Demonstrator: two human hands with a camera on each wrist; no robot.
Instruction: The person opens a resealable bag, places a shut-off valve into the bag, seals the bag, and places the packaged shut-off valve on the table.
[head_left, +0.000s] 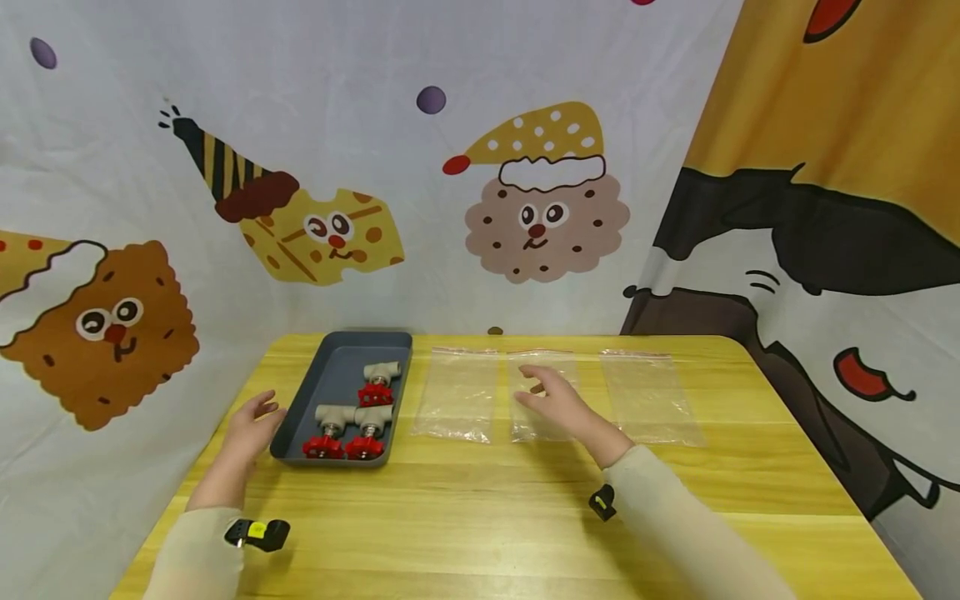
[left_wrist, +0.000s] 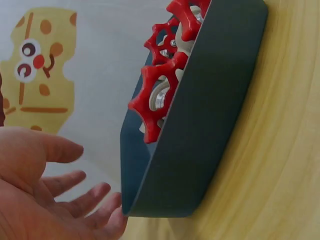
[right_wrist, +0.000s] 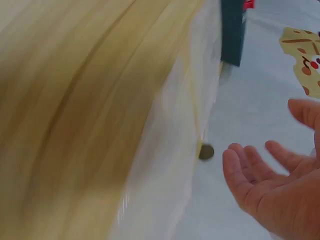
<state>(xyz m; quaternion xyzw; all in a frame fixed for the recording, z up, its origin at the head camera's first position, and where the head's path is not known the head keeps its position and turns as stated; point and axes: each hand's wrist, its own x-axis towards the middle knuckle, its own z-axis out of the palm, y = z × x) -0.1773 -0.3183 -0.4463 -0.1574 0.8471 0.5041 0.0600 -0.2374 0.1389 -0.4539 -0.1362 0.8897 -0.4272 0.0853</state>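
hands, head view: your left hand, fingers loosely spread and gripping nothing, hangs just beside the grey tray; your right hand, relaxed and holding nothing, reaches over the middle bag.
valves, head view: three valves with red handwheels lie inside the tray, toward its right and near sides.
bags, head view: the left bag, middle bag and right bag lie flat in a row on the counter.
tray corner, left wrist view: your fingertips sit close to it; contact cannot be told. a light hold there should steady the tray.
right palm, right wrist view: bare, thumb apart from fingers, the bag below blurred. thin film likely slides, so pinch one layer near the top edge; lift a valve singly, probably by its pale body.
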